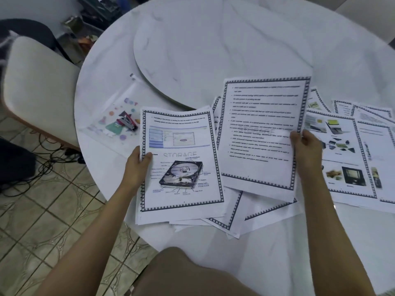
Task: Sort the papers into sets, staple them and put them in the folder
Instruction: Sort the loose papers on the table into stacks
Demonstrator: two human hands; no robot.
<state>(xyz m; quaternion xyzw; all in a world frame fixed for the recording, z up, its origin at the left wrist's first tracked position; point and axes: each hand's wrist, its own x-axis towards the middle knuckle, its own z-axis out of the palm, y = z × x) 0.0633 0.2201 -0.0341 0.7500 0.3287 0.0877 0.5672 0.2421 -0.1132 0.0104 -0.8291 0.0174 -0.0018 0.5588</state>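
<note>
Bordered printed papers (181,159), hard-drive picture

The hard-disk page (181,161) carries a grey "STORAGE" watermark; its other print is too blurred.

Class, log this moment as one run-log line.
stage: sorting | left hand: holds hard-disk page | right hand: holds text page | stapler: on folder

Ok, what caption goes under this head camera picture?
Left hand grips the hard-drive page, right hand a text page, stapler lying on the folder.
</note>
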